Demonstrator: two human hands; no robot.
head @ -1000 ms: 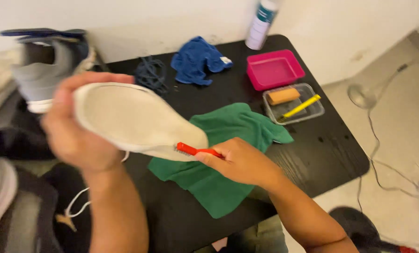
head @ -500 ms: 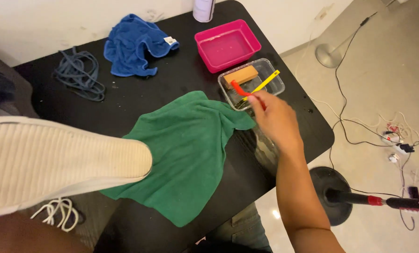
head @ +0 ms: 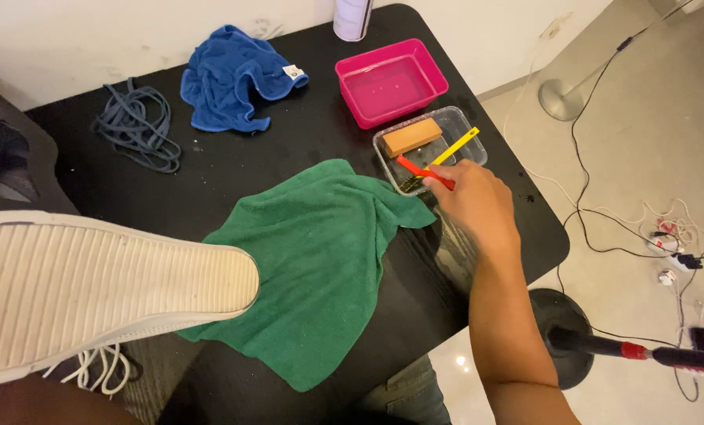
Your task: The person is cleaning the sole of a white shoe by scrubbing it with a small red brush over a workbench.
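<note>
My right hand [head: 478,206] pinches a red-handled brush [head: 419,175] in its fingers, bristles at the clear plastic tray [head: 468,144] on the black tabletop [head: 289,134]. The white-soled shoe [head: 92,287] sits at lower left over the green cloth [head: 320,260]; my left hand's fingers are out of view.

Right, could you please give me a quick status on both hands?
Right hand grips red brush, bristles in clear tray. Left hand out of view; white shoe sole raised over green cloth. Nothing blocking.

Landmark: pink tray [head: 391,81]
Container: white cylindrical bottle [head: 352,17] with dark band, upright at table's far edge, just behind the tray's left end
Label: small white tag [head: 292,72] on blue cloth [head: 230,79], left of tray
Signs, screens: none seen
</note>
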